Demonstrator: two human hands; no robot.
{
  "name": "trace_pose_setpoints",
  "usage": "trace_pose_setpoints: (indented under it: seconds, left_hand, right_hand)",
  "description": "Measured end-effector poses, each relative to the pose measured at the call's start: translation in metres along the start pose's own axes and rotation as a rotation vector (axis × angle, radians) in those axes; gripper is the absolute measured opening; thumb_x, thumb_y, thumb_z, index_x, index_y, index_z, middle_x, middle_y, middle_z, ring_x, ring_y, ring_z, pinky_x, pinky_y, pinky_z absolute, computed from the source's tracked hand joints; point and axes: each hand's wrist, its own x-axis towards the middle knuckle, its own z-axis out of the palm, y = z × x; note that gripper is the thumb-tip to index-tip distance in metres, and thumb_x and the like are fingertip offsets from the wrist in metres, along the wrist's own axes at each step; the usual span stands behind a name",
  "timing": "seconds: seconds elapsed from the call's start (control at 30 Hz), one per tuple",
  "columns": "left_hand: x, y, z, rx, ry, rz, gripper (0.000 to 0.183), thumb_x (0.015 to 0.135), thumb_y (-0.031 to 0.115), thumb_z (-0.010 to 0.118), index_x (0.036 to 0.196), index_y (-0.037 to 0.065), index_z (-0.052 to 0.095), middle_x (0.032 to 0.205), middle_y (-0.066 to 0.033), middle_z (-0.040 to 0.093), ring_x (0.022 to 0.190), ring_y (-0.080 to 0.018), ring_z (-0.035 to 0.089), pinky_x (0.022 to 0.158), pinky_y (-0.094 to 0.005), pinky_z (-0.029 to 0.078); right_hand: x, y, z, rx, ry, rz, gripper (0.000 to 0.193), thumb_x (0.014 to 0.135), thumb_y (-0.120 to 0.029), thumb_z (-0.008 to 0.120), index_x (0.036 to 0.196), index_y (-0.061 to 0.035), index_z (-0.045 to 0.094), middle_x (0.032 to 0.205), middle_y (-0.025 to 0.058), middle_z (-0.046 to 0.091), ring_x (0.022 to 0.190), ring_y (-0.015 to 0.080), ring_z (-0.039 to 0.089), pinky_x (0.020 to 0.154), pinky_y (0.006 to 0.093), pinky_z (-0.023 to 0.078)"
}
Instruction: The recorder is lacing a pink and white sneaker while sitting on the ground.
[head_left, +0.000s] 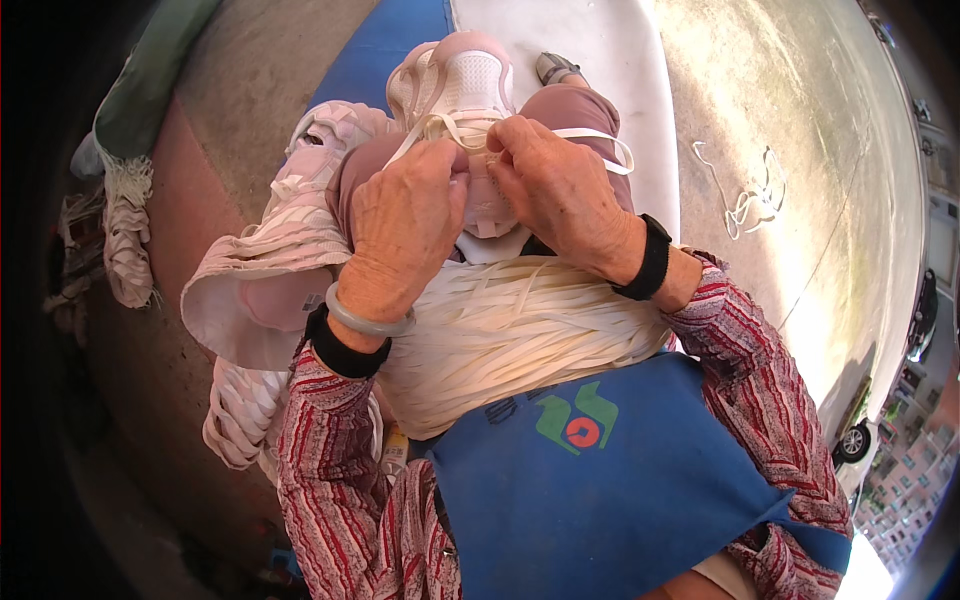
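Observation:
A pink and white sneaker upper lies over my knees, with a cream shoelace running across its throat. My left hand is closed at the upper's left edge, thumb and fingers pinched together on it. On the other side, my right hand pinches at the lace beside the eyelets. One lace tail loops out past the right hand's knuckles. The fingertips partly hide what lies between them. Below both wrists, a thick bundle of cream laces rests across my lap.
More pink and white uppers are stacked at my left. Farther left, a bundle with fringed ends hangs beside green cloth. A loose lace lies on the concrete floor at right. A blue apron covers my front.

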Motion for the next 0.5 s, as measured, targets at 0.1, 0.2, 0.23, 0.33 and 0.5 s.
trace_pose_setpoints:
  seconds: [0.1, 0.2, 0.23, 0.33, 0.5]
  left_hand:
    - [-0.0007, -0.0018, -0.0001, -0.006, 0.002, -0.015, 0.012, 0.086, 0.012, 0.066, 0.096, 0.005, 0.065, 0.089, -0.0138, 0.068, 0.08, -0.0341, 0.066, 0.069, -0.0418, 0.051]
    - [-0.0024, 0.0015, 0.0025, -0.009, 0.028, -0.014, 0.012, 0.086, 0.012, 0.065, 0.096, 0.005, 0.066, 0.089, -0.0137, 0.068, 0.081, -0.0339, 0.066, 0.07, -0.0417, 0.051]
    - [-0.0015, 0.0029, 0.0047, 0.003, 0.035, -0.018, 0.012, 0.086, 0.012, 0.065, 0.096, 0.005, 0.066, 0.09, -0.0136, 0.069, 0.081, -0.0338, 0.066, 0.07, -0.0417, 0.051]
    - [-0.0014, -0.001, 0.0038, 0.049, 0.056, 0.05, 0.01, 0.087, 0.013, 0.064, 0.093, 0.006, 0.064, 0.087, -0.0125, 0.067, 0.079, -0.0353, 0.066, 0.067, -0.0446, 0.052]
    - [-0.001, -0.0007, 0.0051, 0.051, 0.027, 0.052, 0.008, 0.086, 0.012, 0.064, 0.091, 0.005, 0.063, 0.085, -0.0126, 0.067, 0.077, -0.0358, 0.066, 0.065, -0.0448, 0.052]
  right_hand:
    - [-0.0006, 0.0064, -0.0035, 0.049, 0.023, -0.026, 0.016, 0.09, -0.009, 0.06, 0.103, -0.0033, 0.054, 0.095, 0.0164, 0.063, 0.08, 0.0368, 0.064, 0.068, 0.0418, 0.052]
    - [0.001, 0.0033, -0.0005, -0.023, 0.002, -0.012, 0.017, 0.089, -0.009, 0.061, 0.103, -0.0027, 0.054, 0.093, 0.0168, 0.062, 0.08, 0.0368, 0.064, 0.069, 0.0416, 0.051]
    - [0.002, 0.002, -0.0002, -0.028, 0.005, -0.004, 0.017, 0.089, -0.009, 0.061, 0.103, -0.0027, 0.054, 0.093, 0.0168, 0.062, 0.08, 0.0368, 0.064, 0.069, 0.0416, 0.051]
    - [0.0031, -0.0008, 0.0015, -0.027, -0.015, -0.056, 0.016, 0.088, -0.008, 0.061, 0.102, -0.0022, 0.055, 0.093, 0.0166, 0.062, 0.08, 0.0366, 0.064, 0.069, 0.041, 0.051]
    - [0.0005, 0.0039, -0.005, 0.031, -0.011, -0.034, 0.015, 0.087, -0.008, 0.064, 0.099, -0.0018, 0.057, 0.092, 0.0164, 0.063, 0.08, 0.0351, 0.064, 0.069, 0.0404, 0.051]
